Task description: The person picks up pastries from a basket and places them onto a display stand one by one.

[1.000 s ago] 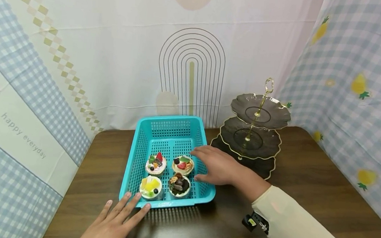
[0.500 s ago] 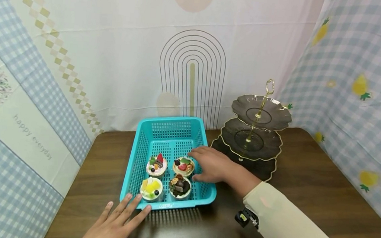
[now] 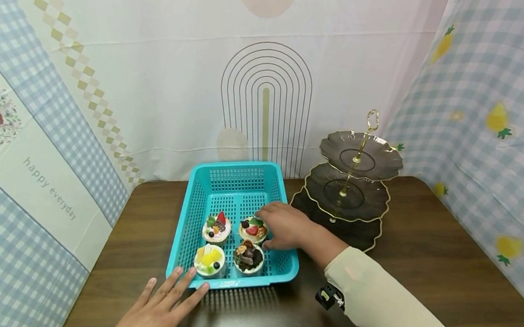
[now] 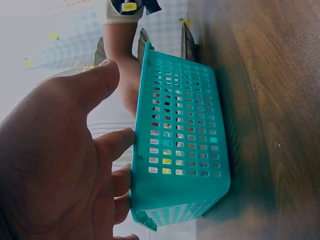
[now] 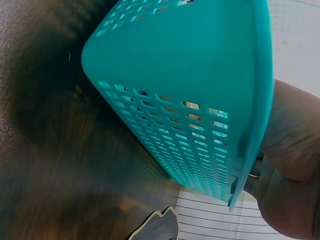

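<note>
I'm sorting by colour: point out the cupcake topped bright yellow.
The near-left cupcake in the turquoise basket; the far-left cupcake and far-right cupcake carry red pieces, the near-right cupcake dark brown topping.

The basket (image 3: 243, 165) is smooth plastic, the counter (image 3: 431, 238) glossy wood. The tiered stand (image 3: 361, 204) shines; the backdrop (image 3: 166, 94) is creased cloth.

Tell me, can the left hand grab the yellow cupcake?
Probably yes: the left hand touches the near rim of the basket, and the yellow cupcake sits just inside, uncovered from above.
</note>
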Motion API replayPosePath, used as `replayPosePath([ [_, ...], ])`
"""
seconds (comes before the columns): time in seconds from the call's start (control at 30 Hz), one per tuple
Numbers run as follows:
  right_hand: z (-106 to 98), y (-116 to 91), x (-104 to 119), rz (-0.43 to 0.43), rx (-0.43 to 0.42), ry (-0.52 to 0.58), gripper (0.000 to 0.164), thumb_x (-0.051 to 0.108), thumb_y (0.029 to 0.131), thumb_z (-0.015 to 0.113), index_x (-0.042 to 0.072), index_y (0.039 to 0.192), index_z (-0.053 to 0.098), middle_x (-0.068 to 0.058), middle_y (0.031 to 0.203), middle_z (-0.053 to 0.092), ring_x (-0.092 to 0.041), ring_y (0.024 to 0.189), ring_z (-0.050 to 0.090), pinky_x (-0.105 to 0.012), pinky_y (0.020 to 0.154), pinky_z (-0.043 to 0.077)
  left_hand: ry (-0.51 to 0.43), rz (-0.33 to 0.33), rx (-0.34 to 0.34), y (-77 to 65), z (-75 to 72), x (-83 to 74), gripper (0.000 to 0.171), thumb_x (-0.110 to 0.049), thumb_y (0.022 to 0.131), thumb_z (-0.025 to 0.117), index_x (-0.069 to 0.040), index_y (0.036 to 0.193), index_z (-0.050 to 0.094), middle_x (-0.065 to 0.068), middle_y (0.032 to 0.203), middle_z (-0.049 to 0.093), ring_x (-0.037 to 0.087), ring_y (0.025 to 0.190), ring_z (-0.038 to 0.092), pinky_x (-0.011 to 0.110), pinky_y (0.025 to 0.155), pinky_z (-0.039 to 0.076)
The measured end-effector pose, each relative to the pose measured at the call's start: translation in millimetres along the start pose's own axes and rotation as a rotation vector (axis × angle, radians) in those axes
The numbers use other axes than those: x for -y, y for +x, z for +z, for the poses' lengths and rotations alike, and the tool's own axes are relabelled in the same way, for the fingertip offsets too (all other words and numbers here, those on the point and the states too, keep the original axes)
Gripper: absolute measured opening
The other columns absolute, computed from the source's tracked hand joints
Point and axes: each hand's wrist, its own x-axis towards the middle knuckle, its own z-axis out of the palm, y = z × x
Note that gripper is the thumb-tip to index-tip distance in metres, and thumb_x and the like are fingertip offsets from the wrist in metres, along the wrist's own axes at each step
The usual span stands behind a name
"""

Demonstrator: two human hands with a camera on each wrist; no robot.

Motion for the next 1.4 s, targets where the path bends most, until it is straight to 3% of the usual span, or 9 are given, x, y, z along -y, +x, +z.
replayPosePath([
  [0.3, 1, 11, 4, 0.008, 0.054, -0.044, 0.076, 0.043, 0.084, 0.085, 0.012, 0.146, 0.056, -0.005, 0.146, 0.056, -0.027, 0.140, 0.045, -0.043, 0.116, 0.035, 0.020, 0.015, -0.030, -0.4, 1.9, 1.2, 0.078, -0.072, 0.092, 0.056, -0.039, 0.160, 0.036, 0.004, 0.165, 0.034, -0.002, 0.148, -0.016, 0.067, 0.106, 0.035],
  [0.67, 5, 23, 7, 0.052, 0.097, -0.102, 0.089, 0.038, 0.085, 0.084, 0.009, 0.158, 0.041, -0.007, 0.152, 0.051, -0.028, 0.145, 0.039, -0.044, 0.121, 0.025, 0.027, 0.005, -0.034, -0.8, 3.6, 0.7, 0.078, -0.073, 0.092, 0.055, -0.040, 0.160, 0.036, 0.003, 0.165, 0.034, -0.001, 0.148, -0.013, 0.067, 0.107, 0.035],
  [0.97, 10, 30, 6, 0.065, 0.097, -0.161, 0.086, 0.035, 0.083, 0.085, 0.011, 0.155, 0.046, -0.006, 0.149, 0.053, -0.026, 0.141, 0.042, -0.043, 0.123, 0.022, 0.046, 0.015, -0.072, -1.8, 5.7, 0.6, 0.077, -0.072, 0.092, 0.057, -0.040, 0.159, 0.038, 0.002, 0.164, 0.037, -0.003, 0.149, -0.015, 0.066, 0.105, 0.036],
  [1.13, 15, 35, 7, 0.057, 0.097, -0.217, 0.084, 0.043, 0.082, 0.085, 0.013, 0.152, 0.050, -0.006, 0.147, 0.055, -0.026, 0.140, 0.043, -0.043, 0.123, 0.020, 0.058, 0.024, -0.091, -1.6, 7.4, 0.5, 0.078, -0.071, 0.092, 0.058, -0.039, 0.159, 0.037, 0.002, 0.163, 0.037, -0.002, 0.150, -0.014, 0.065, 0.104, 0.038],
  [1.4, 16, 34, 7, 0.063, 0.071, -0.180, 0.068, 0.046, 0.083, 0.083, 0.014, 0.140, 0.061, -0.004, 0.140, 0.060, -0.025, 0.135, 0.048, -0.043, 0.122, 0.023, 0.060, 0.025, -0.094, -0.9, 8.7, 0.6, 0.077, -0.071, 0.092, 0.058, -0.039, 0.159, 0.038, 0.002, 0.163, 0.037, -0.002, 0.150, -0.014, 0.065, 0.104, 0.039],
])
